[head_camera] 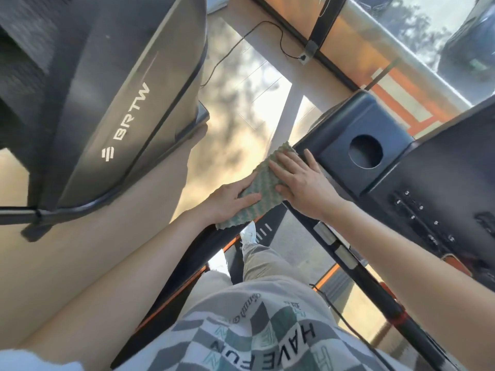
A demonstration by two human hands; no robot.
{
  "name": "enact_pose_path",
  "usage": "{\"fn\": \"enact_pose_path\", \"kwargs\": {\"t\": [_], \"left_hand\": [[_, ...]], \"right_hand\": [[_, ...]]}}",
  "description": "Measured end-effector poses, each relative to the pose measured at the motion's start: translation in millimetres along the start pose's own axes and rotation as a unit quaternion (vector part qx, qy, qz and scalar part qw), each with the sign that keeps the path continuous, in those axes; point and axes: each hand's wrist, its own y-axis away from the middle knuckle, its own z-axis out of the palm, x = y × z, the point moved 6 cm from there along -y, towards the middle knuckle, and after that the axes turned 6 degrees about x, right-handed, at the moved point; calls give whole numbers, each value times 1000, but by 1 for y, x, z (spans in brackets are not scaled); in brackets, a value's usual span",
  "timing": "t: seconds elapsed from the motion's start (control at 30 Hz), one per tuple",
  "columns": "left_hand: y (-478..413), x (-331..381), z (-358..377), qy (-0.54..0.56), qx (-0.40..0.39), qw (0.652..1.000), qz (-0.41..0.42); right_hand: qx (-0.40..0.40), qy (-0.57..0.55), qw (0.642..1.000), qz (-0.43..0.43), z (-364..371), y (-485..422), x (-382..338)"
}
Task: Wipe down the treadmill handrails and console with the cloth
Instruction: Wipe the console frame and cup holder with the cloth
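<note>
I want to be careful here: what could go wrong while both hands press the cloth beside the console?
The right hand sits close to the console buttons; a wide stroke might press one. The cloth hangs off the handrail edge and may slip off.

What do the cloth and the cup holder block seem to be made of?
Cloth: soft textile, perhaps microfibre; green bumpy waffle pattern, limp hanging edge.
Cup holder block: likely moulded plastic, dark satin finish; rounded corners, soft highlights.
</note>
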Motion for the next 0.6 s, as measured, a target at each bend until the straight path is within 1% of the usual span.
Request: {"fn": "enact_pose_path", "kwargs": {"t": [0.2, 0.3, 0.5, 0.6], "left_hand": [[67, -62, -10, -13, 7, 999, -35], [95, -88, -13, -15, -4, 999, -52], [174, -140, -26, 21, -11, 996, -81], [213, -162, -29, 37, 4, 995, -88]], "right_hand": [[18, -9, 999, -39, 19, 12, -80], [8, -12, 998, -57, 28, 14, -112], [-21, -16, 991, -130, 51, 16, -191], [-39, -3, 985, -168, 62, 19, -230]]}}
